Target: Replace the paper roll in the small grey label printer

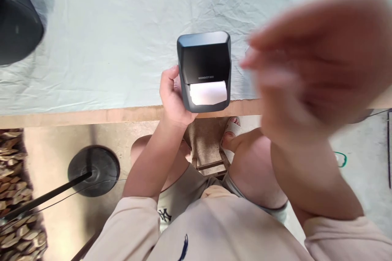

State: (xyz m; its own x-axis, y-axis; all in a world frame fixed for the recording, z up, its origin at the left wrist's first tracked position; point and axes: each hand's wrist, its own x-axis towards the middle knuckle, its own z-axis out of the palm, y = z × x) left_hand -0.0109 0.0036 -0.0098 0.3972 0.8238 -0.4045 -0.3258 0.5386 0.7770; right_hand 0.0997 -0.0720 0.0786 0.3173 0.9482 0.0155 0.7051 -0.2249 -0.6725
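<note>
The left hand (172,96) is held forward and low, its forearm bare from the pushed-up sleeve, the fingers wrapped round something from the left side with the thumb uppermost. The right hand (309,61) is raised close to the camera and is heavily blurred; its fingers are pointed leftward, and whether they are closed cannot be told. The right forearm is bent upward from the elbow.

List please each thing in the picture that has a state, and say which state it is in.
label printer: on the table edge, paper showing at its slot
paper roll: white, partly visible in the slot
left hand: gripping the printer's side
right hand: raised near the camera, blurred, apart from the printer
table cloth: spread out, wrinkled
</note>
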